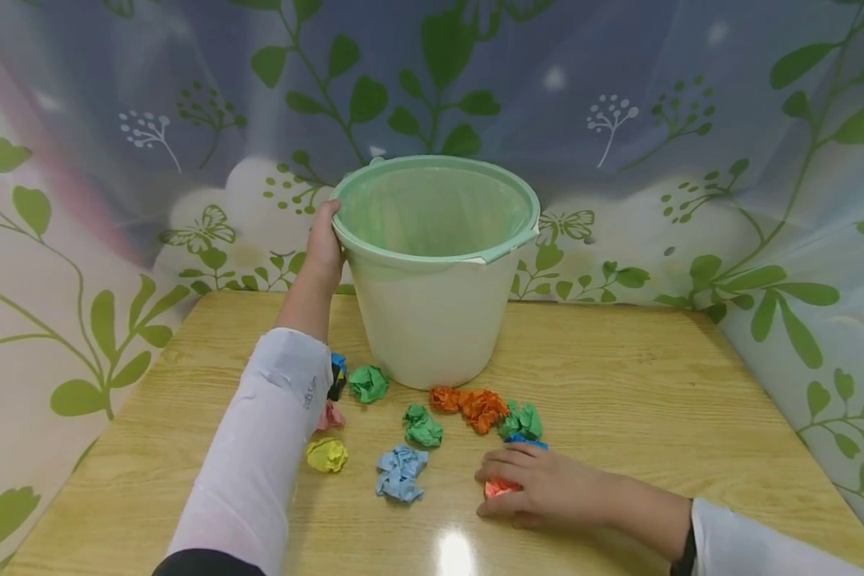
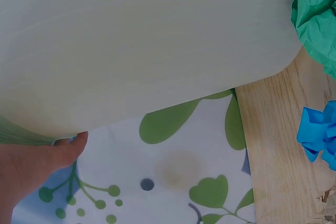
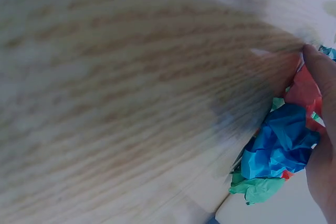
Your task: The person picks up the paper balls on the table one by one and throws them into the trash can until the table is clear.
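I see the left hand (image 1: pixel 326 240) gripping the rim of the pale green bucket (image 1: pixel 432 320), which stands toward the far edge of the tabletop (image 1: pixel 655 360). The right hand (image 1: pixel 547 488), closer to the near edge, has its fingers curled round a red paper ball (image 1: pixel 501 486). Blue paper (image 1: pixel 529 442) crowds it on the far side, and orange paper (image 1: pixel 484 410) lies just before the bucket's base. My head view of a pink ball (image 1: pixel 331 415) is partly blocked by the left sleeve (image 1: pixel 245 456).
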`<state>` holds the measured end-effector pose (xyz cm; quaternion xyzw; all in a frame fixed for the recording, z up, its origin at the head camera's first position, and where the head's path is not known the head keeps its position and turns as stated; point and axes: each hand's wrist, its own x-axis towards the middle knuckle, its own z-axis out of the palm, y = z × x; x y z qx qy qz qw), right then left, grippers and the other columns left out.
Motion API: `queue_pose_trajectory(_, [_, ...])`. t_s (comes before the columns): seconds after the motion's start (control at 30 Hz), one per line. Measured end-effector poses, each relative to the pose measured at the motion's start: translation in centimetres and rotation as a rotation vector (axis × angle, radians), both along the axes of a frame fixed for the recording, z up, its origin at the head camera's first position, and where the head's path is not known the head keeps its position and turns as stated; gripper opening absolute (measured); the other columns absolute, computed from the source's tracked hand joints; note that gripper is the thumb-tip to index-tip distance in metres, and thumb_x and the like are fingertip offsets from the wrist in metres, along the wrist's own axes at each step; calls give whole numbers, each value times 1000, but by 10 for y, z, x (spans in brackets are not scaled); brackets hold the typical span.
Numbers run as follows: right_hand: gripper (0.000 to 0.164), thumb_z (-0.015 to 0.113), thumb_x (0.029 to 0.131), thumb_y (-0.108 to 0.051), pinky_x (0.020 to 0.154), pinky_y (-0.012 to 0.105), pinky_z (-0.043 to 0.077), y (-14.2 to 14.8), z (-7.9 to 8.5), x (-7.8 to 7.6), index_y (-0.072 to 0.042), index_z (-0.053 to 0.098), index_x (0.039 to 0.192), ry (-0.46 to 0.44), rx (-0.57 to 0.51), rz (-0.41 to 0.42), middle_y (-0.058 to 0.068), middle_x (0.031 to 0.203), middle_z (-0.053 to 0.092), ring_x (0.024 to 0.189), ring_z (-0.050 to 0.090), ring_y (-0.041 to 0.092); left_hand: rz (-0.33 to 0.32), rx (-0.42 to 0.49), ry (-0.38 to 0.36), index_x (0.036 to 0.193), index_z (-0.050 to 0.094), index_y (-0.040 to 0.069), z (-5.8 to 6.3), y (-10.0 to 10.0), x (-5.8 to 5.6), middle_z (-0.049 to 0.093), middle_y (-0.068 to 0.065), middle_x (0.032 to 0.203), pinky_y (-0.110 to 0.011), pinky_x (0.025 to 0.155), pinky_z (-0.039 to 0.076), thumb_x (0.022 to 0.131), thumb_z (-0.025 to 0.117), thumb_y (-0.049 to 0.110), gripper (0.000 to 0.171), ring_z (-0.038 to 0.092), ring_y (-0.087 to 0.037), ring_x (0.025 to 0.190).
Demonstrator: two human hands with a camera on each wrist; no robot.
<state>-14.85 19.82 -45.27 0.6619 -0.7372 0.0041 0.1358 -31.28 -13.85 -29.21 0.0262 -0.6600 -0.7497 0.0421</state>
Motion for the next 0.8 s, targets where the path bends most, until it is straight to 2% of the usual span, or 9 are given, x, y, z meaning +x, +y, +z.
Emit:
queue_pose_trajectory(0.17, [40,73,86,-28,95,41,48,1,-2,-7,-30,60,124,-15,-32,-10,0,124,61,117,56,20,-4,8,7,152,32,23,0,0,0,25,5,158,-42,121,11,97,26,43,59,19,-11,144])
queue_pose_trajectory(0.47, [29,67,91,-26,91,31,49,2,-5,-19,-26,62,120,-2,-33,-36,-2,116,64,107,61,13,-5,5,9,152,31,23,-1,0,-1,23,4,159,-43,122,10,97,26,43,59,18,-12,145])
queue_pose_trajectory(0.63, [26,66,91,-22,86,27,51,0,-4,-25,-23,62,117,-62,-3,-55,-3,113,63,102,61,11,-1,4,1,153,30,23,-1,0,-1,22,4,159,-43,121,10,97,27,43,59,17,-12,145])
queue_pose_trajectory(0.8, [20,69,88,-14,80,24,52,-4,-2,-30,-19,64,107,-99,-12,-49,-3,106,63,95,60,10,6,-3,6,152,31,23,-1,-1,-2,25,3,158,-43,121,12,96,28,42,59,20,-13,144])
